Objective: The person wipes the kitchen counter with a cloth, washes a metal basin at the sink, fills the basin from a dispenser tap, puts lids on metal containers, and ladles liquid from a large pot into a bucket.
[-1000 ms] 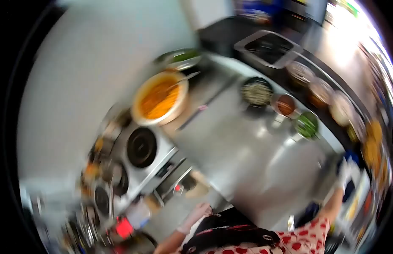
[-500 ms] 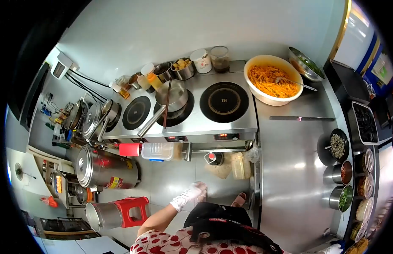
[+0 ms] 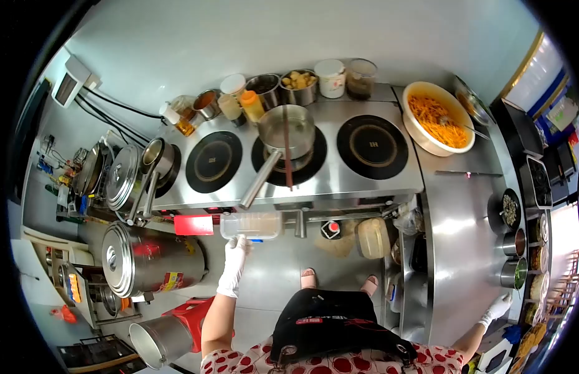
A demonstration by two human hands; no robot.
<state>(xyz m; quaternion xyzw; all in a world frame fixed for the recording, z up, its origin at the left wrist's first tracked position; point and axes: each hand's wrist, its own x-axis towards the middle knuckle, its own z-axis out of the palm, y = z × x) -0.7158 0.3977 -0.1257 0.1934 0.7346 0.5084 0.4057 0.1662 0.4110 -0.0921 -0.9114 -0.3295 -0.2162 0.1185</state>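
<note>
My left hand (image 3: 235,262), in a white glove, reaches forward with its fingers stretched out. Its fingertips are at the near edge of a clear plastic container (image 3: 251,223) in front of the stove; whether they touch cannot be made out. Beside that container is a red box (image 3: 193,225). My right hand (image 3: 498,308), also gloved, is low at the right by the steel counter's edge, fingers extended and holding nothing visible. A saucepan (image 3: 287,132) stands on the middle burner with brown chopsticks (image 3: 288,163) lying across it.
Induction burners (image 3: 372,147) line the steel stove, with bottles and pots behind. A basin of orange shreds (image 3: 436,121) sits on the counter (image 3: 454,243). At the left stand a large lidded pot (image 3: 158,258) and a red stool (image 3: 193,318) bearing a steel pot (image 3: 153,343).
My left hand has moved forward and left, up to the clear container. My right hand has come further into view at the right. The view has shifted, showing both feet.
</note>
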